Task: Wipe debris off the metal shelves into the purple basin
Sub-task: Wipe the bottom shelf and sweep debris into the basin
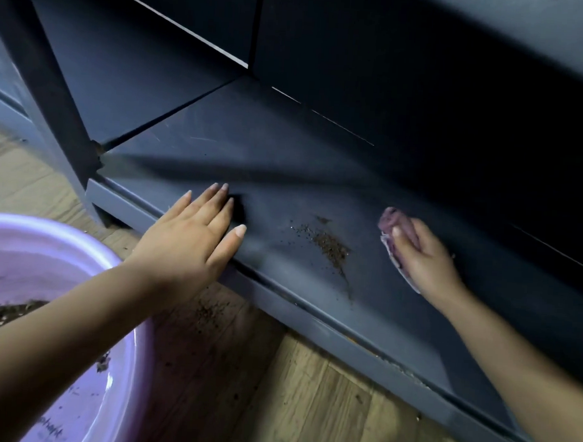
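Note:
A dark grey metal shelf (pixel 286 173) runs low across the view, just above the floor. A small heap of brown debris (pixel 331 246) lies on it near the front edge. My left hand (pixel 194 236) rests flat on the shelf's front lip, left of the debris, fingers spread and holding nothing. My right hand (pixel 423 258) presses a purple cloth (pixel 393 226) onto the shelf to the right of the debris. The purple basin (pixel 78 267) sits on the floor at lower left, partly hidden by my left forearm, with brown debris inside.
A dark upright post (pixel 53 100) of the shelving stands at the left. The wooden floor (pixel 307 407) below the shelf edge carries scattered crumbs (pixel 211 313) beside the basin. An upper shelf (pixel 428 25) overhangs and shadows the back.

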Motion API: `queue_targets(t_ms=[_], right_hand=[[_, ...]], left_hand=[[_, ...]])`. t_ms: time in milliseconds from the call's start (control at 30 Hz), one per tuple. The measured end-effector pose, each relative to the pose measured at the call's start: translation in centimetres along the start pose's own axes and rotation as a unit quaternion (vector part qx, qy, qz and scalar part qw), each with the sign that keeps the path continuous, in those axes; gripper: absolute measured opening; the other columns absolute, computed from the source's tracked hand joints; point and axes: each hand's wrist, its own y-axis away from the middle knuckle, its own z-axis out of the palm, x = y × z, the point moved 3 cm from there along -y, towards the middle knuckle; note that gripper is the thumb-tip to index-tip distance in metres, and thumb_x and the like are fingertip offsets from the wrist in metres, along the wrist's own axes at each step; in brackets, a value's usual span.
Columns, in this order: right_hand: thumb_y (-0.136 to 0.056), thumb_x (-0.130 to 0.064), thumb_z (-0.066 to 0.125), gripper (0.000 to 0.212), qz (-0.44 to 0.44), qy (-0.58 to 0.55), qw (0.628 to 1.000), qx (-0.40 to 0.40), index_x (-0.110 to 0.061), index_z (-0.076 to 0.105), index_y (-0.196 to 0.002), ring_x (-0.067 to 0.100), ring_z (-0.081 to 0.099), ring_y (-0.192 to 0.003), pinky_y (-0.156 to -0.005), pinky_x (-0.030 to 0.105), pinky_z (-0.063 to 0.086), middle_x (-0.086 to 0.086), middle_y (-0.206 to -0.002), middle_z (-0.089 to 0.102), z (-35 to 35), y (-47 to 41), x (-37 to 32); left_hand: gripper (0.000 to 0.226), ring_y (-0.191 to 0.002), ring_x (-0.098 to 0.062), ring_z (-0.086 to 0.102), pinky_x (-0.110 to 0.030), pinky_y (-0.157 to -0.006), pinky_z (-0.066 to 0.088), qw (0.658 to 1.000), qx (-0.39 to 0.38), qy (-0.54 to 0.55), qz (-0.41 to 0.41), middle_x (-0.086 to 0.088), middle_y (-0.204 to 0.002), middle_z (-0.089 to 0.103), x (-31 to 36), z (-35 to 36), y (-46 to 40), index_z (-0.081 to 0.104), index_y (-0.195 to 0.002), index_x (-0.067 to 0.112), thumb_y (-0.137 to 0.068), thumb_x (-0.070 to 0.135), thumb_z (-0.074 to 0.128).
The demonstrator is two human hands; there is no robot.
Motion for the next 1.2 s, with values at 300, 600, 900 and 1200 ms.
queue_targets(t_ms=[300, 600, 900, 1200], right_hand=[[-0.094, -0.032, 0.045, 0.015, -0.025, -0.052, 0.998, 0.003, -0.025, 0.057, -0.087, 0.014, 0.061, -0.086, -0.093, 0.046, 0.045, -0.013, -0.08, 0.063, 8.4, 0.3, -6.1], [-0.099, -0.033, 0.038, 0.032, 0.153, 0.16, 0.953, 0.208, -0.008, 0.053, -0.113, 0.034, 0.054, -0.109, -0.093, 0.041, 0.035, 0.015, -0.118, 0.06, 1.8, 9.0, -0.6], [-0.095, -0.033, 0.027, 0.046, -0.046, 0.167, 0.977, 0.122, -0.009, 0.06, -0.117, 0.024, 0.048, -0.126, -0.104, 0.03, 0.029, 0.008, -0.129, 0.057, 12.2, 4.5, -9.5], [-0.097, -0.03, 0.039, 0.024, 0.047, 0.046, 0.984, 0.166, -0.017, 0.055, -0.11, 0.028, 0.057, -0.107, -0.085, 0.031, 0.036, 0.004, -0.116, 0.062, 6.6, 0.6, -5.4]], left_hand=[[0.1, -0.146, -0.011, -0.008, -0.023, -0.111, -0.016, 0.999, -0.011, -0.012, 0.041, -0.004, -0.161, 0.0, 0.5, 1.1, 0.0, 0.01, -0.152, 0.008, -0.071, 0.057, -0.02], [0.102, -0.147, -0.011, -0.008, -0.026, -0.113, -0.013, 0.999, -0.018, -0.034, 0.031, -0.004, -0.161, 0.0, -0.7, 0.8, 0.5, 0.009, -0.153, 0.009, -0.069, 0.057, -0.022], [0.102, -0.147, -0.012, -0.01, -0.026, -0.112, -0.014, 0.998, -0.035, -0.045, 0.015, -0.005, -0.161, -0.004, -0.3, 0.8, 0.7, 0.004, -0.153, 0.008, -0.067, 0.057, -0.024], [0.101, -0.147, -0.014, -0.01, -0.026, -0.113, -0.015, 0.997, -0.03, -0.068, -0.001, -0.006, -0.16, -0.005, -1.6, 0.3, 0.7, 0.003, -0.153, 0.009, -0.068, 0.057, -0.024]])
